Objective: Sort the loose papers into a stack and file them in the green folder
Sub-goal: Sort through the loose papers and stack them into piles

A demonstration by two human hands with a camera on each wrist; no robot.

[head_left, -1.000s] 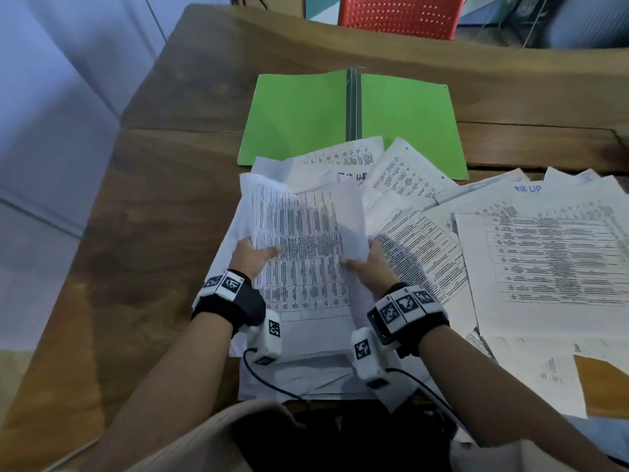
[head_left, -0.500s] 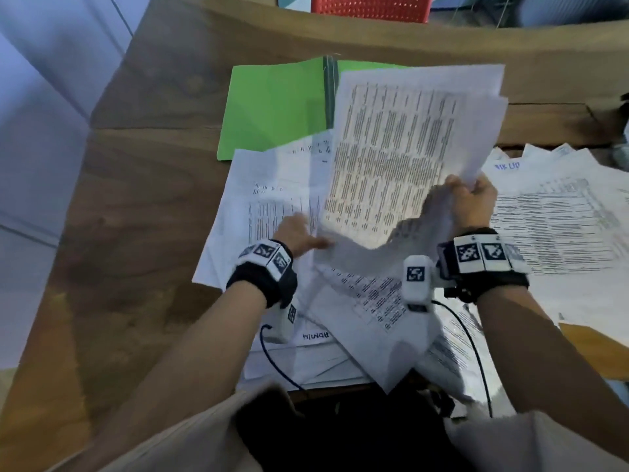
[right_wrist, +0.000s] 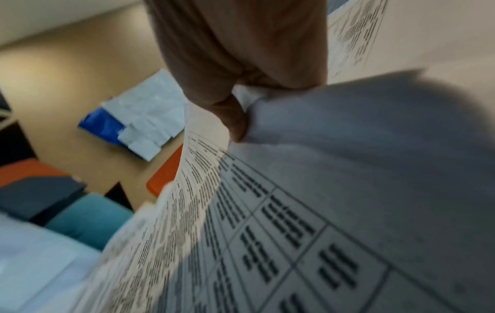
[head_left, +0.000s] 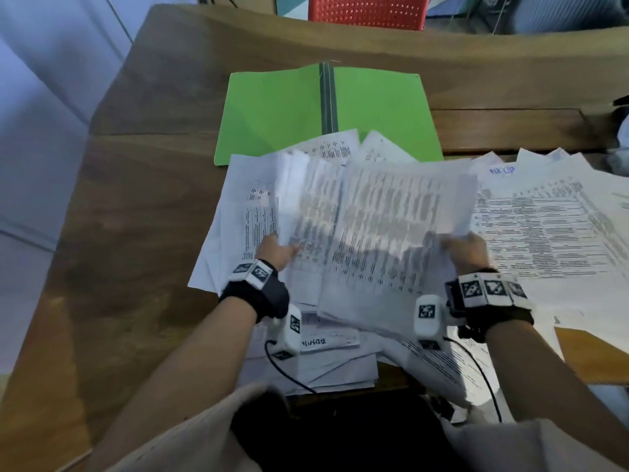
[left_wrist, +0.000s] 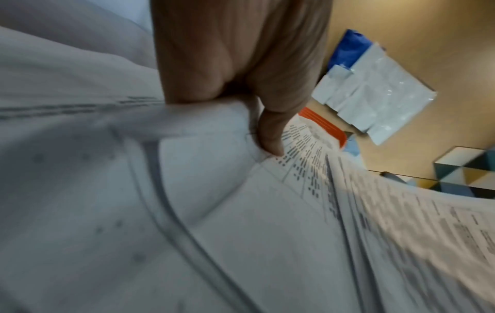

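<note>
The green folder (head_left: 279,107) lies open on the far middle of the wooden table (head_left: 136,233). Printed sheets are strewn in front of it and to the right. I hold a bundle of printed papers (head_left: 374,226) above the pile, blurred by motion. My left hand (head_left: 277,250) grips the bundle's left edge, thumb on top (left_wrist: 270,135). My right hand (head_left: 464,248) pinches its right edge, thumb over the sheets (right_wrist: 233,120). The fingers under the sheets are hidden.
More loose papers (head_left: 551,226) spread over the table's right side, and a small stack (head_left: 326,362) lies at the near edge. A brown envelope corner (head_left: 592,356) shows at the right. A red chair (head_left: 367,10) stands behind the table.
The sheets raised high in my right hand have come down and lie flatter over the pile. My left hand has taken hold of their left edge again.
</note>
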